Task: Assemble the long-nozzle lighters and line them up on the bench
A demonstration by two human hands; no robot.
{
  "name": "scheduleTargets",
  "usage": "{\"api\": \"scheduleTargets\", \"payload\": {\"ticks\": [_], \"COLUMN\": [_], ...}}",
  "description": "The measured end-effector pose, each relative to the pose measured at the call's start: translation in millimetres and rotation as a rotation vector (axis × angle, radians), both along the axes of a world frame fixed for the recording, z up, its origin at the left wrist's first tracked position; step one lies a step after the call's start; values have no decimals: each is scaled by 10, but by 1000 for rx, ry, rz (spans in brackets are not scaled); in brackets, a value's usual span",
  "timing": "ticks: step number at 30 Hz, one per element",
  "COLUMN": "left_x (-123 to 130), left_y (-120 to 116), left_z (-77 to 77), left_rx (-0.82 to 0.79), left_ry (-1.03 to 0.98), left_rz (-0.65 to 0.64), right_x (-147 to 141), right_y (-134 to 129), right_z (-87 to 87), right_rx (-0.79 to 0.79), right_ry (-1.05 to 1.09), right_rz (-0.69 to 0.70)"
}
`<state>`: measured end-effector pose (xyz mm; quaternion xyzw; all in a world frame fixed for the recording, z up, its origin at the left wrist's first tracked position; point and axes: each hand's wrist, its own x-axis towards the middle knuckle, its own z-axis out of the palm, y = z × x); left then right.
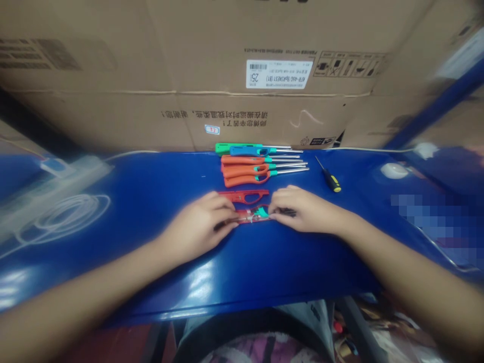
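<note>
An opened long-nosed lighter (pixel 252 216) lies between my hands, its inner parts and a teal trigger piece showing in the red shell. My left hand (pixel 202 222) is closed on the lighter's left end. At the other end my right hand (pixel 300 209) pinches it near the teal piece; the fingers hide part of the nozzle. Just beyond lies a loose red shell half (pixel 242 196), with a trigger loop at its right. Farther back rest several orange lighters (pixel 245 170) with metal nozzles, a blue lighter (pixel 247 150) and a green lighter (pixel 223 148).
A black and yellow screwdriver (pixel 333 183) lies right of the lighters. Coiled white cable (pixel 71 214) and a power strip (pixel 56 189) sit at the left. Cardboard (pixel 151 65) walls off the back of the blue table (pixel 151 282). A white round object (pixel 394 171) is at the right.
</note>
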<state>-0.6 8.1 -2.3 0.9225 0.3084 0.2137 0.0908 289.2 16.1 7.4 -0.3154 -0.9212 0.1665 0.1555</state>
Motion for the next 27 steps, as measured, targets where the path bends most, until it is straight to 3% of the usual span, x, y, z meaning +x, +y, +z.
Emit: {"api": "scheduleTargets", "payload": {"ticks": [7,14,20,27], "left_x": [8,12,22,18], "left_y": [8,12,0,4], "left_z": [-36,-51,-57,-56], "left_rx": [-39,-18,-10,12], "left_ry": [-41,-46,-57,-60], "left_rz": [-30,-40,-37,-35], "right_x": [-5,-93,-93,-87], "right_y": [-14,10,-55,-81], "right_z": [6,-88,-56,-47], "right_rx": [106,168,276,275], "right_ry": [-30,46,-91,-158], "right_rz": [17,-98,123,151]}}
